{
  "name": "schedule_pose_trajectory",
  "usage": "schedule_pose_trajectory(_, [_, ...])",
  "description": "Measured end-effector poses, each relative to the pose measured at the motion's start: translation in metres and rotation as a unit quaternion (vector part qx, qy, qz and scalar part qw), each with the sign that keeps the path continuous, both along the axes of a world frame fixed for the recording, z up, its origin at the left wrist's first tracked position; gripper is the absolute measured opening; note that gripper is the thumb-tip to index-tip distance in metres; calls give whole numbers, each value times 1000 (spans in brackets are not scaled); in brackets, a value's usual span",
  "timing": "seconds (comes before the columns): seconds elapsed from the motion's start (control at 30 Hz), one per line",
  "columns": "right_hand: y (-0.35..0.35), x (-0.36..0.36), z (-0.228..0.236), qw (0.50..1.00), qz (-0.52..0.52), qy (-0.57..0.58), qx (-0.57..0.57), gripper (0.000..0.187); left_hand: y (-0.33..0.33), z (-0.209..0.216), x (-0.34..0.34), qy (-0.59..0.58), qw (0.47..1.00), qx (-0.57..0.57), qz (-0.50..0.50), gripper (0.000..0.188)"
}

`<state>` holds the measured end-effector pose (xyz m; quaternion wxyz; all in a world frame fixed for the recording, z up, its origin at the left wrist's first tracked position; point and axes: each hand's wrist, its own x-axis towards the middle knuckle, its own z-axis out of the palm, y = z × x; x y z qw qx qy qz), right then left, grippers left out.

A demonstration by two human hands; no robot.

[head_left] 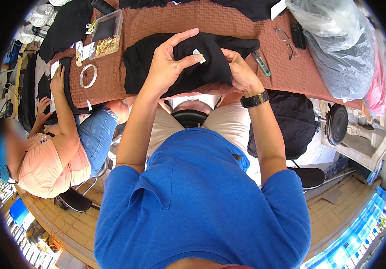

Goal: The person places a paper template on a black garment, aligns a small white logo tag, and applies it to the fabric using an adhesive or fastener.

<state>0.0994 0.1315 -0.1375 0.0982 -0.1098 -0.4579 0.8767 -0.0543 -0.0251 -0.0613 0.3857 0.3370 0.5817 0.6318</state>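
One black fabric garment [208,74] is pinched by the right hand [243,75], seemingly for tautness; the left hand [167,65], spread, thumbs a small whitish tag [201,57], perhaps steadying it.

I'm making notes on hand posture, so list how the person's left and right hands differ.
The left hand is spread, with its index finger extended and its thumb tip at the small white tag; the right hand is curled, gripping the black cloth. The left hand has a bare wrist, while the right hand has a black watch at its wrist. Both hands are ungloved and at the same cloth.
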Motion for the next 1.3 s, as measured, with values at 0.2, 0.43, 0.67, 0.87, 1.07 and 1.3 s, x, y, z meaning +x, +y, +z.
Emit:
schedule_pose_trajectory(0.2, [-1,0,-4,999,2,23,-26,39,1,-5,-3,21,1000,-1,3,62])
schedule_pose_trajectory(0.43, [1,1,-9,999,4,26,-28,40,2,-8,-3,31,1000,5,1,63])
schedule_pose_trajectory(0.67, [2,2,-11,999,5,25,-26,44,2,-4,-2,14,1000,-2,4,62])
schedule_pose_trajectory(0.87, [1,2,-11,999,8,28,-42,44,2,-7,-2,37,999,3,13,62])
schedule_pose_trajectory(1.07, [-1,0,-7,998,15,32,-45,44,2,-8,-3,44,999,-8,10,63])
schedule_pose_trajectory(1.3, [-2,0,-12,999,7,24,-46,44,2,-10,-4,42,999,-3,9,64])
